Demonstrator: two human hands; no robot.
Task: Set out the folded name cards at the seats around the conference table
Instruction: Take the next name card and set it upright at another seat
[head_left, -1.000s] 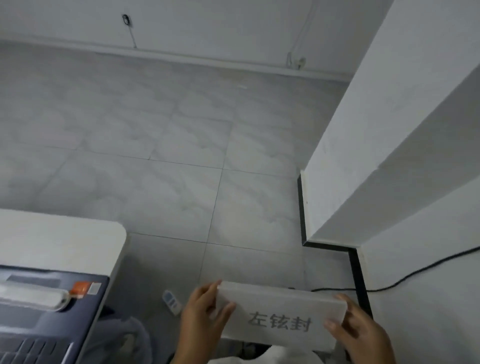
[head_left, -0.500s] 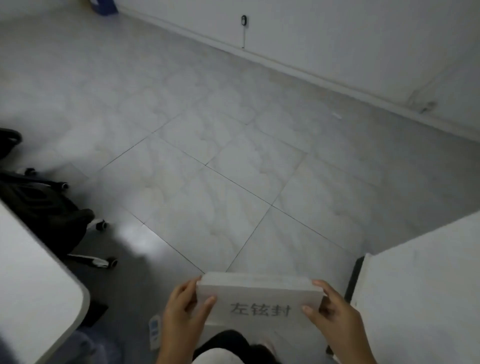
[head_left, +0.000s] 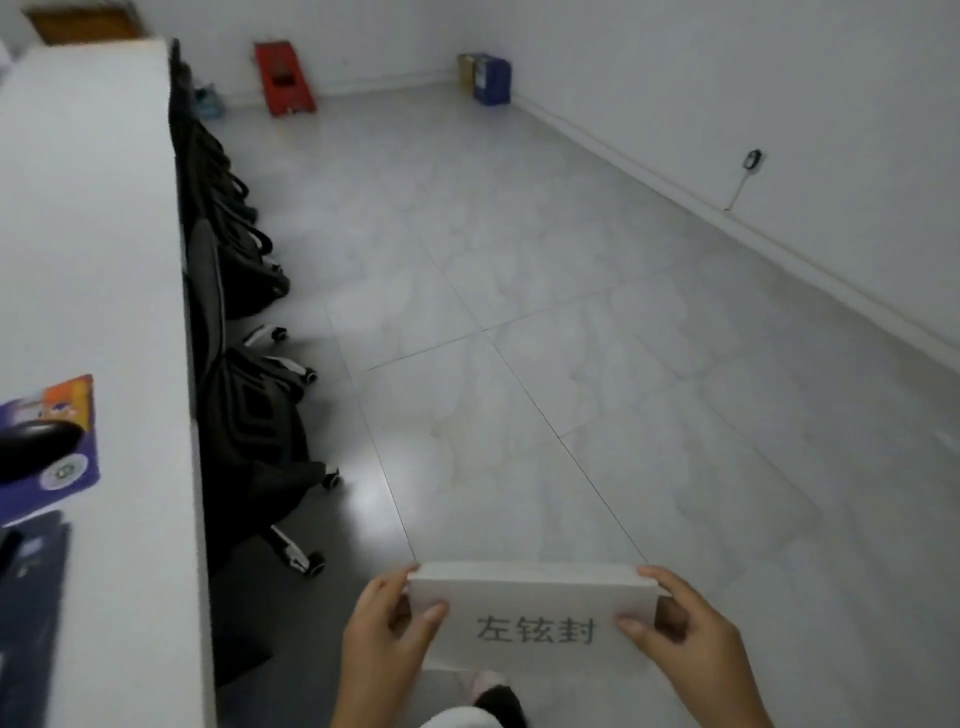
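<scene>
A stack of white folded name cards (head_left: 530, 597), its front face printed with dark characters, is held low in front of me over the floor. My left hand (head_left: 387, 642) grips its left end, thumb on the front face. My right hand (head_left: 691, 644) grips its right end the same way. The long white conference table (head_left: 88, 249) runs along the left side of the view, apart from the cards.
Black office chairs (head_left: 244, 415) on castors are tucked along the table's right edge. A purple card (head_left: 57, 447), a dark rounded object and a dark pad lie on the table's near end. A red object (head_left: 283, 78) and a blue box (head_left: 491, 78) stand by the far wall. Open tiled floor lies ahead.
My view has swung left, away from the white pillar, so the table's long side and its row of chairs now show. Both hands keep the same grip on the cards.
</scene>
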